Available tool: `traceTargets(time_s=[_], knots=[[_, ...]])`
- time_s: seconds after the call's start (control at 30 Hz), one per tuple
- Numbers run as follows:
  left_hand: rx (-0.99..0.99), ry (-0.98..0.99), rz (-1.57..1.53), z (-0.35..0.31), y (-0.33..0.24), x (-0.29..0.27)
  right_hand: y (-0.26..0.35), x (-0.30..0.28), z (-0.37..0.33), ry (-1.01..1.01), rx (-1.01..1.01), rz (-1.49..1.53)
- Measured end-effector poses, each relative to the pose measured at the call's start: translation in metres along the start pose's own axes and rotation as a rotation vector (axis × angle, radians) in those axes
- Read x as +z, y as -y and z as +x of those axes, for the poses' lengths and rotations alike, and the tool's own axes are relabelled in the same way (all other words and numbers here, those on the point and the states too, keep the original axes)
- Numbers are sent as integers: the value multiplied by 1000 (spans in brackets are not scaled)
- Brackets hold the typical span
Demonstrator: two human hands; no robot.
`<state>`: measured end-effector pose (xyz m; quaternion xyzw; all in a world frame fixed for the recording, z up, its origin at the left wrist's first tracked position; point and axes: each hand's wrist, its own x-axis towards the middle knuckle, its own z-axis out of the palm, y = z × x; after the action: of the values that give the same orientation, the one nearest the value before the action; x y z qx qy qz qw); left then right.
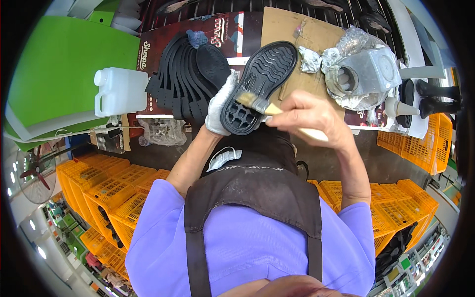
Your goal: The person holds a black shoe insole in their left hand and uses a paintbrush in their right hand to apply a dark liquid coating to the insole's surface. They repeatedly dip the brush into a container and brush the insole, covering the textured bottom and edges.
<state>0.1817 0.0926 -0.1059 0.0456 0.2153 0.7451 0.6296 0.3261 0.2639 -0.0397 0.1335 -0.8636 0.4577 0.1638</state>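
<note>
Brushing: my right hand (309,115) grips a wood-handled brush (269,109), bristles touching the heel end of a black shoe sole (260,84).
L hand: my left hand (220,105), in a white glove, is closed round the sole's left edge near the heel, holding it tilted above the counter (302,34), tread side up.
R hand: bare, fingers curled tight round the brush handle; handle end sticks out to the right past my knuckles.
Sole: in the air btw me and the counter, toe pointing away and to the right.
Stack: fanned pile of black soles (185,79) on the counter, just left of the held one.
Jug: white plastic jug (120,90) further left, by a green board (64,64).
Tin: square metal tin (368,72) w/ round opening, wrapped in crumpled plastic, at right.
Crates: orange crates (111,193) below, both sides.
Me: purple shirt, dark apron (252,190).
</note>
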Motion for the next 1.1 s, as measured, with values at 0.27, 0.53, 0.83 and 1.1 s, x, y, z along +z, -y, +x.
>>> traceTargets(time_s=[0.27, 0.53, 0.83, 1.1], knots=[[-112, 46, -9, -3, 5, 6, -27, -17, -2, -327, 179, -349], [-13, -8, 186, -4, 9, -3, -2, 7, 1, -349, 430, 69], [37, -2, 79, -1, 14, 0, -15, 4, 6, -399, 196, -203], [71, -23, 357, 3, 1, -25, 24, 18, 6, -84, 283, 382]])
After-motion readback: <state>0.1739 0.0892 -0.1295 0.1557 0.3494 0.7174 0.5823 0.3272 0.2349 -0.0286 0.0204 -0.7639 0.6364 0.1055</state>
